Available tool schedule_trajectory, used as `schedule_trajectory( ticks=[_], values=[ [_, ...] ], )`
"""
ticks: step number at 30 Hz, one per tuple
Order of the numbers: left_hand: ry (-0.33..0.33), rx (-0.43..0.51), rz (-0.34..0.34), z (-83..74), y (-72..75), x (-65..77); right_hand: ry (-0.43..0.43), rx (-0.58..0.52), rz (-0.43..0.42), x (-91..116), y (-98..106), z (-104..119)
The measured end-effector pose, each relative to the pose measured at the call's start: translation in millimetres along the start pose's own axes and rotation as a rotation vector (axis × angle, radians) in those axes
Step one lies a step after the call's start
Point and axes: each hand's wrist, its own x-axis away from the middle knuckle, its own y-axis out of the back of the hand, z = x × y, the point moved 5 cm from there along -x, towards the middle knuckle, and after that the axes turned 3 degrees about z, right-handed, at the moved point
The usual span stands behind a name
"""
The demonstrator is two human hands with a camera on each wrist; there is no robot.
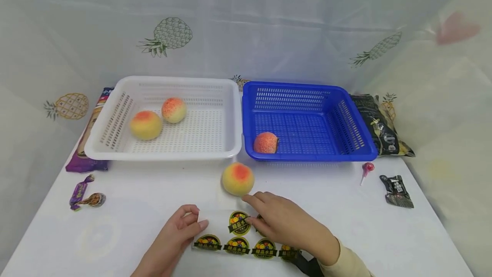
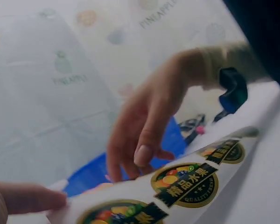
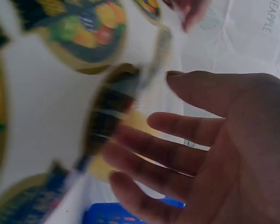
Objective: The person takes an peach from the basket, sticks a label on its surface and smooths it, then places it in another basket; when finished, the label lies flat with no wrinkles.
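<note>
A white sheet of round fruit stickers [image 1: 237,245], black and gold with printed fruit, is held up over the table in front of me. My left hand [image 1: 180,231] pinches its left edge between thumb and fingers; in the left wrist view only one fingertip [image 2: 56,199] shows at the sheet's corner. My right hand [image 1: 286,219] reaches over the upper edge, its thumb tip beside an upper-row sticker [image 1: 239,222]. In the right wrist view its fingers [image 3: 177,144] are spread apart, with a blurred sticker [image 3: 107,109] near them. Just beyond the sheet sits a yellow-red peach [image 1: 238,179].
Two peaches [image 1: 146,125] lie in a white basket [image 1: 163,156] at back left. A blue basket [image 1: 311,157] beside it holds a reddish peach [image 1: 265,142]. Snack bags [image 1: 378,125] flank the baskets; wrapped candies [image 1: 79,192] and a lollipop [image 1: 367,168] lie towards the sides.
</note>
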Motion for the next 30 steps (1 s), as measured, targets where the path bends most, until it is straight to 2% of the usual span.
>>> schedule_trajectory(
  ticks=[3,5,8,10,12,15,19,21,23,27,30],
  values=[
    [-0.096,0.0,0.007,-15.0,-3.1,1.4,-0.012,-0.089,0.004,-1,2,-2],
    [-0.165,-0.001,0.049,-23.8,-5.5,0.8,-0.034,-0.186,0.024,-2,4,-4],
    [-0.218,0.008,0.075,-37.1,-9.2,0.1,-0.057,-0.354,0.049,-4,6,-8],
    [-0.217,0.007,0.083,-45.3,-11.4,-0.7,-0.069,-0.45,0.043,-4,9,-11],
    [-0.185,-0.014,0.095,-51.3,-14.1,-1.6,-0.073,-0.529,0.017,-6,12,-14],
    [-0.116,-0.083,0.171,-52.9,-19.1,-4.1,-0.074,-0.613,-0.026,-8,15,-17],
    [-0.038,-0.199,0.276,-46.1,-28.5,-9.4,-0.102,-0.675,-0.051,-10,18,-19],
    [-0.033,-0.252,0.278,-42.2,-32.1,-11.8,-0.124,-0.669,-0.069,-10,20,-19],
    [-0.036,-0.277,0.234,-39.5,-34.2,-14.2,-0.122,-0.612,-0.123,-10,23,-18],
    [-0.024,-0.259,0.101,-36.9,-35.3,-17.2,-0.078,-0.372,-0.31,-7,34,-7],
    [-0.001,-0.221,0.046,-36.7,-36.9,-17.4,-0.07,-0.213,-0.426,-1,43,6]
  ],
)
